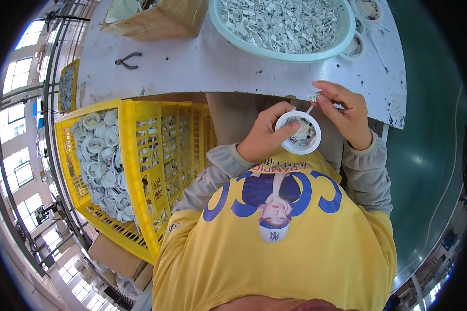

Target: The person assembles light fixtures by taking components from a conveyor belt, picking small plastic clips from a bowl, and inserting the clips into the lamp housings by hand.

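My left hand (265, 130) grips a round white LED light (308, 136), its thumb lying across the open face where the yellowish LED board and small parts show. A short white cable runs from the light's rim toward my right hand (348, 110). Between my right thumb and index finger is a small white plastic connector (312, 97), close to the cable's end; whether cable and connector are joined is too small to tell. Both hands are above my lap, just off the table's front edge. Beyond them a pale green basin (296, 58) holds many similar white connectors (283, 23).
To my left stands a yellow plastic crate (129, 176) full of round white light housings (102, 155). Dark-handled pliers (128, 61) and a cardboard box (163, 23) are on the white table (192, 67). More round lights (353, 48) lie right of the basin.
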Available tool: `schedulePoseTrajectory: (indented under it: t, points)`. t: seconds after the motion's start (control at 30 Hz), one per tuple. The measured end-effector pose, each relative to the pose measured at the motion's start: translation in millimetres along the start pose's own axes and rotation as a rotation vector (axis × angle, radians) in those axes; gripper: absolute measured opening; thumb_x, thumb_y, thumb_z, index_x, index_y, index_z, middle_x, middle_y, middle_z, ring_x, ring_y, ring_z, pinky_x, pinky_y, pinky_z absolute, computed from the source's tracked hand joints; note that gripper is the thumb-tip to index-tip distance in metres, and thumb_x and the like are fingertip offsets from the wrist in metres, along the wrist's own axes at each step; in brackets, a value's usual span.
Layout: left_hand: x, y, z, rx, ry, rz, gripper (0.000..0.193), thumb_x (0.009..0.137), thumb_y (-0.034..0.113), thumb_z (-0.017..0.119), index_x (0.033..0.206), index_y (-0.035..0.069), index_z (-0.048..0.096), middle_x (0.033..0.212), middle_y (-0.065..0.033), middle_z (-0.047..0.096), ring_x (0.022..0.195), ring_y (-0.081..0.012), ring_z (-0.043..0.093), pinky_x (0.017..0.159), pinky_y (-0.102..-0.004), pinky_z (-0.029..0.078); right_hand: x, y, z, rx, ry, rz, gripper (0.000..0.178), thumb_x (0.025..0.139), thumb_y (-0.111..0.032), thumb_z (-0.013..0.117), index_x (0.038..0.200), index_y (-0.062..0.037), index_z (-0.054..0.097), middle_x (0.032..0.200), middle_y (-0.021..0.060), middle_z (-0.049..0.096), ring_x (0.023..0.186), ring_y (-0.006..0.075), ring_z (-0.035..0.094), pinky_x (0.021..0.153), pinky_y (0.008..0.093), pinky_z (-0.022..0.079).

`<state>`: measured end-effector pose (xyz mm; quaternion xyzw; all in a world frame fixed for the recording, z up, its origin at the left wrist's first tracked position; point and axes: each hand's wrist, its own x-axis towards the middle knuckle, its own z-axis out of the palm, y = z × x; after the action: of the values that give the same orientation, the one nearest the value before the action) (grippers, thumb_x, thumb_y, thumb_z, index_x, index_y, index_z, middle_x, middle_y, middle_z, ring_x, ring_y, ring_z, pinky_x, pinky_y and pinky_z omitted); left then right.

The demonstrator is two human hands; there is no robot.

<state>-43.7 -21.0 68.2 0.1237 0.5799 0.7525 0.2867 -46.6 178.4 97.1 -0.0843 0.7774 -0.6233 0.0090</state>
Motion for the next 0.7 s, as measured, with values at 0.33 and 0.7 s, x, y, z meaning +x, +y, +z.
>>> schedulePoseTrajectory:
  t: [0.33,0.7]
  points:
    - [4.9,-4.1,8.4,0.090,-0.041,-0.044,0.015,0.084,0.012,0.056,0.093,0.001,0.053,0.083,-0.0002,0.056,0.076,-0.0038,0.049,0.065,-0.0211,0.041,-31.3,26.6,4.9,0.033,0.017,0.057,0.014,0.081,-0.002,0.059,0.095,0.0028,0.059,0.080,0.0071,0.065,0.072,0.0082,0.060,0.064,0.0198,0.048]
    - [2.6,-8.4,11.6,0.094,-0.042,-0.043,0.016,0.082,0.014,0.059,0.089,0.001,0.053,0.080,-0.0010,0.056,0.074,-0.0043,0.051,0.064,-0.0218,0.042,-41.2,33.1,10.7,0.202,0.044,0.125,0.011,0.080,0.001,0.059,0.091,0.0032,0.059,0.081,0.0083,0.064,0.073,0.0087,0.060,0.063,0.0193,0.048]
